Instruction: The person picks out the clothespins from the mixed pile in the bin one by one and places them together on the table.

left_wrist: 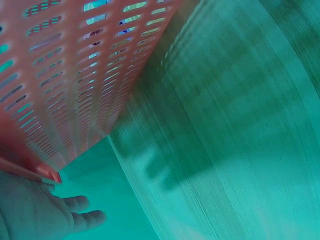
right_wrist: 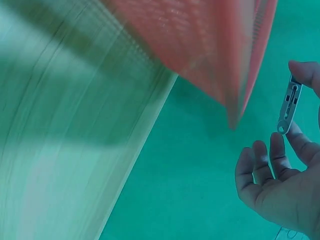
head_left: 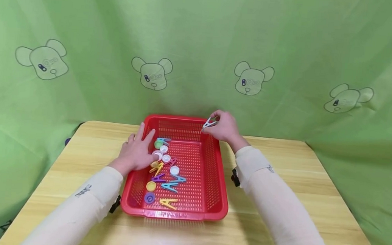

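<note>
Your right hand (head_left: 225, 126) hangs over the far right corner of the red basket (head_left: 213, 165), and its thumb and forefinger pinch a white clothespin (head_left: 210, 123). The right wrist view shows the same pin (right_wrist: 289, 106) held by its 2 ends, with the other 3 fingers (right_wrist: 262, 161) loosely curled below it and touching nothing. The pin sits just above the basket's far rim; whether it touches the rim, you cannot tell.

Your left hand (head_left: 138, 151) lies across the basket's left rim, fingers spread and fairly straight, the fingertips reaching in among the small things on the basket floor. It grips nothing that shows. In the left wrist view, the palm (left_wrist: 30, 210) is close beside the slotted left wall (left_wrist: 75, 85).

Inside the basket, the left half is crowded: white caps (head_left: 174, 170), a green cap (head_left: 158, 144), a yellow cap (head_left: 151, 186), a purple cap (head_left: 149, 198), and coloured clothespins, among them a yellow one (head_left: 168, 203) near the front wall and a blue one (head_left: 169, 186) just behind it. The right half of the basket floor is bare mesh.

The basket stands in the middle of the wooden table (head_left: 313, 206), well apart from the table's left and right edges, its front wall nearer the front edge. A green cloth (head_left: 201, 43) hangs right behind the basket's far wall.
</note>
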